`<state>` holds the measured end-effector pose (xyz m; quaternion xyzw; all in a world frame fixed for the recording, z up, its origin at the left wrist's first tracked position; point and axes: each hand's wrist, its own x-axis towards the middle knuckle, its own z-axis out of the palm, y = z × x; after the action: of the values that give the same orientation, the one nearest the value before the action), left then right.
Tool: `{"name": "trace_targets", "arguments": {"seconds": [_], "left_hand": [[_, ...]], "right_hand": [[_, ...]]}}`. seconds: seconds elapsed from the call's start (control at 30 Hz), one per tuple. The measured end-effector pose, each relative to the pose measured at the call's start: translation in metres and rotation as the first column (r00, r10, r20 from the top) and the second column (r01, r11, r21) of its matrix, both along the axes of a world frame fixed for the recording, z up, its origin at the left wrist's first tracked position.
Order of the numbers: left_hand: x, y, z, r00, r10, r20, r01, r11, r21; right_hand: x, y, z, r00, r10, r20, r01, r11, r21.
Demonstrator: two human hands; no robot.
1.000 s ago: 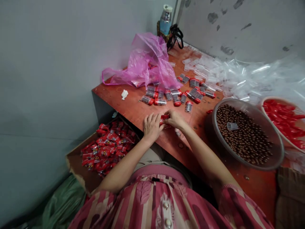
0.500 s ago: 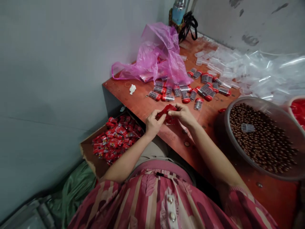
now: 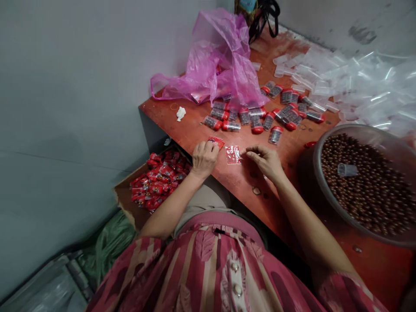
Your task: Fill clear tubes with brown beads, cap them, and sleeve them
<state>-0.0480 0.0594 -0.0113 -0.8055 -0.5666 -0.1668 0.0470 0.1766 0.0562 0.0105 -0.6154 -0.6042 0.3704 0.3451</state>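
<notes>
My left hand (image 3: pixel 204 159) is at the table's near edge, its fingers closed on a red printed packet (image 3: pixel 216 141) that lies against the tabletop. Just right of it, a small clear bag (image 3: pixel 233 154) lies flat on the red table (image 3: pixel 191 128). My right hand (image 3: pixel 264 161) hovers beside that bag, thumb and fingers apart, with nothing seen between them. Beyond both hands lie several clear tubes with red caps and dark beads inside, one of them the nearest tube (image 3: pixel 275 135).
A grey tub (image 3: pixel 320 184) of brown beads with a clear cup (image 3: pixel 347 170) stands at right. Empty clear tubes (image 3: pixel 351 86) pile behind it. A pink plastic bag (image 3: pixel 208 65) lies at the back left. Below the edge, a cardboard box (image 3: pixel 125 195) holds red packets.
My hands have moved apart. The red packet has gone from between both hands to my left hand alone, and the clear bag now lies on the table. The view has shifted slightly.
</notes>
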Motion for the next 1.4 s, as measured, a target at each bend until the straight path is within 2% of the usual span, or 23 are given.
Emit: {"name": "trace_targets", "arguments": {"seconds": [0.07, 0.2, 0.27, 0.33, 0.4, 0.57, 0.63, 0.7, 0.77, 0.83, 0.97, 1.07, 1.13, 1.23, 1.3, 1.4], "left_hand": [[-0.003, -0.006, 0.005, 1.0, -0.028, -0.003, 0.028, 0.999, -0.031], [0.001, -0.02, 0.015, 0.987, -0.101, 0.128, 0.104, 0.994, -0.02], [0.008, -0.025, 0.016, 0.972, -0.172, 0.157, 0.174, 0.985, 0.003], [0.013, -0.026, 0.015, 0.966, -0.207, 0.157, 0.208, 0.978, 0.007], [0.012, -0.023, 0.013, 0.975, -0.157, 0.155, 0.161, 0.987, -0.01], [-0.019, -0.002, 0.006, 0.97, 0.126, 0.206, -0.118, 0.992, -0.049], [-0.03, 0.006, 0.003, 0.966, 0.122, 0.23, -0.106, 0.991, -0.081], [-0.034, 0.011, -0.001, 0.974, 0.029, 0.223, -0.004, 0.994, -0.11], [-0.031, 0.013, -0.005, 0.977, -0.048, 0.206, 0.074, 0.99, -0.121], [-0.025, 0.012, -0.011, 0.975, -0.05, 0.218, 0.074, 0.992, -0.103], [-0.013, 0.007, -0.021, 0.948, -0.008, 0.319, 0.007, 1.0, 0.004], [-0.006, 0.003, -0.022, 0.911, -0.004, 0.413, -0.041, 0.994, 0.1], [0.0, -0.001, -0.019, 0.883, -0.051, 0.467, -0.031, 0.986, 0.165], [0.01, -0.01, -0.009, 0.843, -0.144, 0.519, 0.036, 0.977, 0.212], [0.012, -0.015, -0.001, 0.817, -0.175, 0.55, 0.07, 0.976, 0.206], [0.002, -0.01, 0.006, 0.813, -0.152, 0.563, 0.063, 0.983, 0.175]], "right_hand": [[-0.001, -0.004, 0.006, 1.0, 0.005, 0.013, -0.006, 1.0, 0.014], [0.0, -0.02, 0.02, 0.993, 0.013, -0.116, -0.013, 1.0, -0.003], [0.003, -0.029, 0.023, 0.988, 0.008, -0.153, -0.012, 1.0, -0.023], [0.007, -0.034, 0.021, 0.993, -0.011, -0.116, 0.009, 1.0, -0.022], [0.009, -0.034, 0.018, 0.999, -0.024, -0.04, 0.023, 1.0, -0.004], [-0.002, -0.018, 0.012, 0.995, 0.054, 0.08, -0.058, 0.997, 0.051], [-0.014, -0.009, 0.01, 0.989, 0.112, 0.092, -0.117, 0.992, 0.049], [-0.026, -0.001, 0.007, 0.981, 0.16, 0.108, -0.165, 0.986, 0.04], [-0.036, 0.004, 0.005, 0.975, 0.183, 0.122, -0.189, 0.981, 0.039], [-0.04, 0.004, 0.005, 0.974, 0.194, 0.113, -0.2, 0.979, 0.038], [-0.042, -0.006, 0.01, 0.985, 0.168, 0.038, -0.169, 0.985, 0.032], [-0.047, -0.014, 0.014, 0.993, 0.073, -0.098, -0.072, 0.997, 0.017], [-0.055, -0.015, 0.013, 0.963, 0.006, -0.271, -0.014, 0.999, -0.03], [-0.065, -0.01, 0.01, 0.855, -0.095, -0.509, 0.045, 0.993, -0.109], [-0.067, -0.004, 0.009, 0.804, -0.159, -0.573, 0.1, 0.986, -0.134], [-0.065, 0.002, 0.01, 0.796, -0.194, -0.573, 0.122, 0.979, -0.162]]}}
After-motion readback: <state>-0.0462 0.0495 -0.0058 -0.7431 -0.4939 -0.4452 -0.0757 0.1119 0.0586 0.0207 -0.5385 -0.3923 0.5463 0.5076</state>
